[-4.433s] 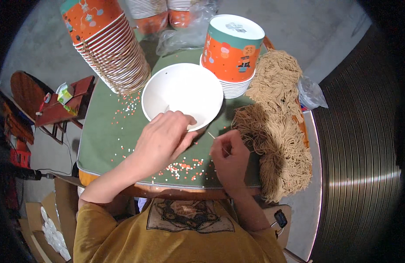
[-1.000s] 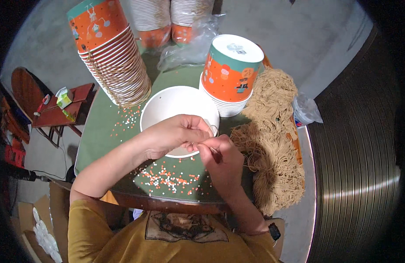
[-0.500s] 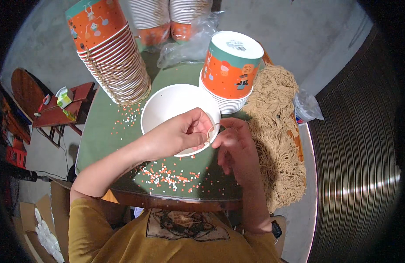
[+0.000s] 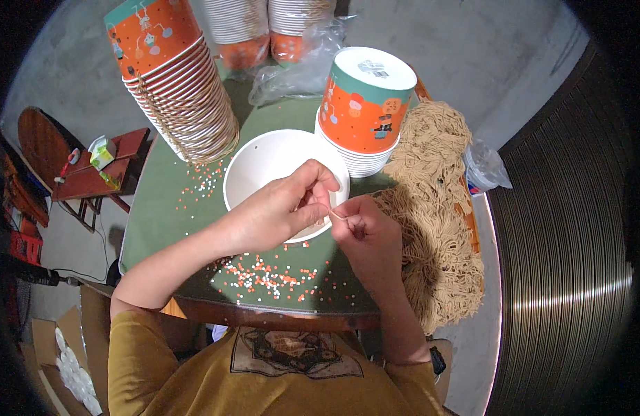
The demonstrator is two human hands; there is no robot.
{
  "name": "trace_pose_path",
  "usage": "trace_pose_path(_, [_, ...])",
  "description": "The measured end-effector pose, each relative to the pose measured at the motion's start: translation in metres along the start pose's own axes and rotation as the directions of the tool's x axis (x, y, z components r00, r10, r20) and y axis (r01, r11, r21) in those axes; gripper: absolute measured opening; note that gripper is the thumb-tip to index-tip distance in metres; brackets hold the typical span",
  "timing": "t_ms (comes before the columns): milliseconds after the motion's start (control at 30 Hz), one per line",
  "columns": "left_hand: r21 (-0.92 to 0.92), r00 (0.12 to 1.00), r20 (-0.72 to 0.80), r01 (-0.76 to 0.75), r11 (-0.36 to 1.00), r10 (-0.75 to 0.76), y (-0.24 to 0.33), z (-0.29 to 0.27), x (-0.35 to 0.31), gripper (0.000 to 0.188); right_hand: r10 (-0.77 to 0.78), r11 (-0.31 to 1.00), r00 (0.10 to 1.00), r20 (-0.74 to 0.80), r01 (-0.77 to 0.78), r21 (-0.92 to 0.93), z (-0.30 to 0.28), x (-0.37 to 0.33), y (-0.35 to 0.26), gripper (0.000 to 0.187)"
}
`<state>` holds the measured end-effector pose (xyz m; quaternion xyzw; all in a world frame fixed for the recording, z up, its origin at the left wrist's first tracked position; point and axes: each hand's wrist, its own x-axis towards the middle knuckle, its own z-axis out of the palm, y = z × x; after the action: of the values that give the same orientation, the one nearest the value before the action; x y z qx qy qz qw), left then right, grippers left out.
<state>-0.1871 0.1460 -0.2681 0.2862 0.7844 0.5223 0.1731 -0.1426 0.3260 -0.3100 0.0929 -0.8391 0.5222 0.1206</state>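
Note:
Over the near right rim of a white-lined paper bucket [image 4: 257, 163], my left hand [image 4: 282, 211] and my right hand [image 4: 368, 239] meet fingertip to fingertip. Both pinch a short piece of thin tan cord [image 4: 338, 215]; most of it is hidden by the fingers. The bucket's mouth faces up, and a small hole shows near its far left rim. Whether the cord runs through the bucket's wall I cannot tell. Orange and white paper dots [image 4: 264, 277] lie scattered on the green tabletop [image 4: 167, 243] below my hands.
A tall stack of orange buckets with cord handles [image 4: 185, 104] leans at the left. Upside-down buckets [image 4: 361, 118] are stacked right of the open one, beside a long heap of tan cords [image 4: 438, 229]. Clear plastic wrap [image 4: 292, 76] and more stacks stand behind. A corrugated shutter [image 4: 563, 243] is at right.
My right hand has closed in on my left, its fingers now pinching the cord. The cord loop that showed between the hands has shrunk to a short strand.

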Motion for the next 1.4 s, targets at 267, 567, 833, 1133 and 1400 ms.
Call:
trace_pose_path(267, [-0.049,1.000,0.026,-0.012,0.999,0.014,-0.004,-0.004,0.002,0.024,-0.016,1.000,1.000,-0.008,0.016,0.002,0.006,-0.001,0.005,0.013])
trace_pose_path(567, [0.138,0.997,0.038,-0.065,0.988,0.060,-0.004,-0.008,0.002,0.020,0.142,0.969,0.990,0.027,-0.144,0.203,0.005,0.001,0.005,0.015])
trace_pose_path(833, [-0.106,0.972,0.183,0.167,0.980,-0.146,-0.008,-0.006,0.006,0.014,0.167,0.971,0.986,0.020,-0.168,0.170,0.005,0.001,0.003,0.015])
trace_pose_path(1133, [0.000,0.976,0.175,0.133,0.991,-0.131,-0.002,-0.008,0.003,0.007,0.045,0.995,0.999,-0.026,-0.043,0.092,0.004,-0.007,0.001,0.014])
trace_pose_path(1400, [0.312,0.997,0.019,-0.083,0.947,0.081,0.005,0.002,-0.004,0.009,-0.161,0.987,0.982,-0.101,0.162,0.005,0.011,-0.013,0.009,0.019])
